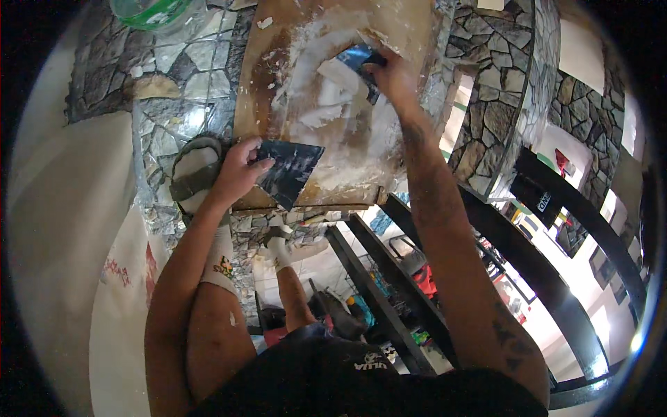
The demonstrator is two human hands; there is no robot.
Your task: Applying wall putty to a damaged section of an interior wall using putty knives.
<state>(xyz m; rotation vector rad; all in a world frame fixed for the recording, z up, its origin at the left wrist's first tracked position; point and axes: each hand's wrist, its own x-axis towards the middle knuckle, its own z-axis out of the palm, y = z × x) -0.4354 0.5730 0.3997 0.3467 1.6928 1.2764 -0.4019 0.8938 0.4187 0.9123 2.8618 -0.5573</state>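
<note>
A brown wooden board (261, 87) in front of me is smeared with white paste (340, 90) and dry crumbs. My left hand (238, 172) pinches one edge of a wide dark putty scraper (292, 171), whose flat face is marked with white residue. It hangs over the near left part of the board. Farther off, my right hand (396, 78) grips a second dark putty scraper (356, 58) with a bluish shine, tilted against the paste. Some white paste lies along its blade; the fingers hide part of it.
Stone-patterned tiles (198, 66) flank the board, with a clear green-rimmed tub (156, 12) at far left. My left foot in a sandal (197, 169) stands beside the board. Black metal bars (372, 285) run below right, over a lower floor with assorted items. A pale wall (69, 181) rises at left.
</note>
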